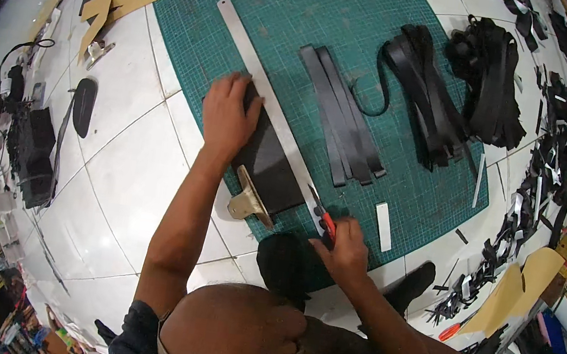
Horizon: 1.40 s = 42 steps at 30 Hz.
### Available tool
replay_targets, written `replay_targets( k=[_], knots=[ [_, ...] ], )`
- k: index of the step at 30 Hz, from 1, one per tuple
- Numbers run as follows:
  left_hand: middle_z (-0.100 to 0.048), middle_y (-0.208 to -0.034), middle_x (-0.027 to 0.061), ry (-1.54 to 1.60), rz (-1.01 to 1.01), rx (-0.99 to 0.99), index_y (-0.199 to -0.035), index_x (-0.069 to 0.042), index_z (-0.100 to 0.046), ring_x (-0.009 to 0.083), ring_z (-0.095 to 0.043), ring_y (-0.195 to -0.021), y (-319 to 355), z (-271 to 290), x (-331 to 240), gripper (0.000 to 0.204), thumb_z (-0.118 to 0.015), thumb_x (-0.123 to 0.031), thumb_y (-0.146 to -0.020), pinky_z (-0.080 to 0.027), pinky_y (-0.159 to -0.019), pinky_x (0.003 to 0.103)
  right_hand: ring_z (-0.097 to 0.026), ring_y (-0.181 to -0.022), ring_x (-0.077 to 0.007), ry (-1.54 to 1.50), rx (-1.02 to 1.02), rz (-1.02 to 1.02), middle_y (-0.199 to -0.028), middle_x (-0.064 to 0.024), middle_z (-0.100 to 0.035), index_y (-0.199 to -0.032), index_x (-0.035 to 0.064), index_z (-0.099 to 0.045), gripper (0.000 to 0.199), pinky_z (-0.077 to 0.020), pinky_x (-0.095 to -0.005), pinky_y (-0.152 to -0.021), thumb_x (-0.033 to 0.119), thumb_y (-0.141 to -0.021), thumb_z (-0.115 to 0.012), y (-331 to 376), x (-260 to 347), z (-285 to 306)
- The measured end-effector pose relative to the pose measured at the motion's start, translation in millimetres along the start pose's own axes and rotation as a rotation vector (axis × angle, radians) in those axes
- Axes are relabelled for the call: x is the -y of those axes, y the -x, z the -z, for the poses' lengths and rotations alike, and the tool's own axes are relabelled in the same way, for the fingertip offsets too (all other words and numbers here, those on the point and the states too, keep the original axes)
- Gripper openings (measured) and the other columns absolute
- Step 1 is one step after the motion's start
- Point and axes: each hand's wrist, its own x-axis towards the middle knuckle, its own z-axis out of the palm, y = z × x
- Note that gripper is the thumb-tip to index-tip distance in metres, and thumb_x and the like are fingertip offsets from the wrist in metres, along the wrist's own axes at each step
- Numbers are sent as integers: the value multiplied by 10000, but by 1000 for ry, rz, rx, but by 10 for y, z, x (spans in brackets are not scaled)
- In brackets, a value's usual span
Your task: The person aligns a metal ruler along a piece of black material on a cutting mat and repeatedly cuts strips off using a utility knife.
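Observation:
My left hand (227, 116) presses flat on a black leather sheet (272, 168) and on the edge of a long steel ruler (265, 96), which lies diagonally across the green cutting mat (305, 15). My right hand (342, 249) grips a red-handled utility knife (324, 222) with its blade against the ruler's near end. A tan clamp-like tool (249, 201) rests on the sheet's near corner.
Three cut black strips (341, 120) lie right of the ruler, with a heap of more strips (430, 96) and a black bundle (490, 75) beyond. Black scraps (542, 168) litter the right side. A small white strip (383, 226), cardboard pieces (113, 4) and black bags (32, 151) lie around on the white tiled floor.

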Motion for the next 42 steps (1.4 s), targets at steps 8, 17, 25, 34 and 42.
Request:
replay_targets(
  k=[8,17,25,34,42],
  knots=[
    [-440,-1437,226,-58,-50,-46,-1328,-35,-536,437,-368,-1361,288,-232,145,489,-610,-315,-934,-249,-1130,573,-589,-871,-370,31,78,-43,-1034,-205,-532,-1094,-42,-508,456,-510,-426,-724,76,-752,-785,-54,20,-162],
    [-384,-1487,214,114,42,-3,-1395,-58,-475,415,-284,-1423,302,-190,108,517,-566,-330,-965,-160,-1173,560,-583,-951,-423,-12,74,16,-1075,-246,-538,-1087,-40,-510,437,-505,-459,-800,55,-749,-770,44,53,-235],
    [-414,-1460,215,47,-25,-32,-1342,-26,-492,448,-332,-1383,313,-234,174,483,-587,-250,-924,-210,-1140,599,-564,-905,-418,-10,98,-23,-1021,-235,-538,-1061,-30,-521,405,-487,-480,-770,78,-757,-767,128,-20,-304],
    [-419,-1465,196,75,-33,-18,-1338,-22,-494,447,-315,-1393,318,-240,149,493,-598,-243,-909,-198,-1144,601,-555,-770,-324,-89,42,-350,-905,-165,-542,-1030,4,-540,366,-468,-430,-729,233,-847,-760,134,-37,-45],
    [-362,-1513,199,97,-36,101,-1404,-21,-448,442,-249,-1432,300,-58,186,658,-663,-354,-878,-171,-1160,590,-548,-746,-309,178,-202,-442,-830,-148,-540,-976,8,-539,343,-462,-421,-726,229,-846,-767,-48,-629,585]
  ],
)
